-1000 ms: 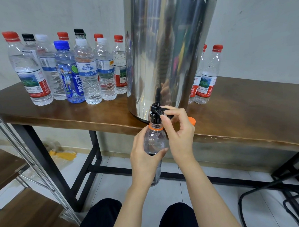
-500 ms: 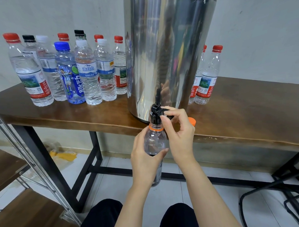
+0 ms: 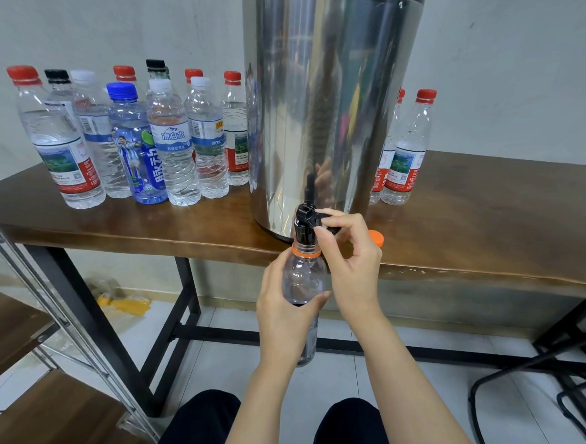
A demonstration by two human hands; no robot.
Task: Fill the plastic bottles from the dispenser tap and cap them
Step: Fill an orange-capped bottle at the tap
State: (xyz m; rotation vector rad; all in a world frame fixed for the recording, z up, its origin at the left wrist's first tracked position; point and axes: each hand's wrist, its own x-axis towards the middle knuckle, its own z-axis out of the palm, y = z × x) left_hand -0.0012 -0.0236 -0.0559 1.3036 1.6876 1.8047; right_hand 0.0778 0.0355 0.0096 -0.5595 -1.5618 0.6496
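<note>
- Surface (image 3: 486, 220): carries dispenser (image 3: 330, 102), a steel drum at the front edge.
- Capped bottles (image 3: 174, 143): cluster left of dispenser; two more (image 3: 406, 149) to its right.
- Open bottle (image 3: 304, 278): clear, orange neck ring, mouth directly under dispenser tap (image 3: 305, 223), body hanging below dispenser base.
- Hands: left hand (image 3: 285, 309) wrapped round bottle body; right hand (image 3: 354, 266) pinching tap lever.
- Orange cap (image 3: 377, 238): just right of tap, behind right hand.
- Risk, judged: water level unreadable; late lever release would overflow neck; mouth drifting off spout would wet floor.
- Against half-second-earlier frame: hands and bottle unmoved.
</note>
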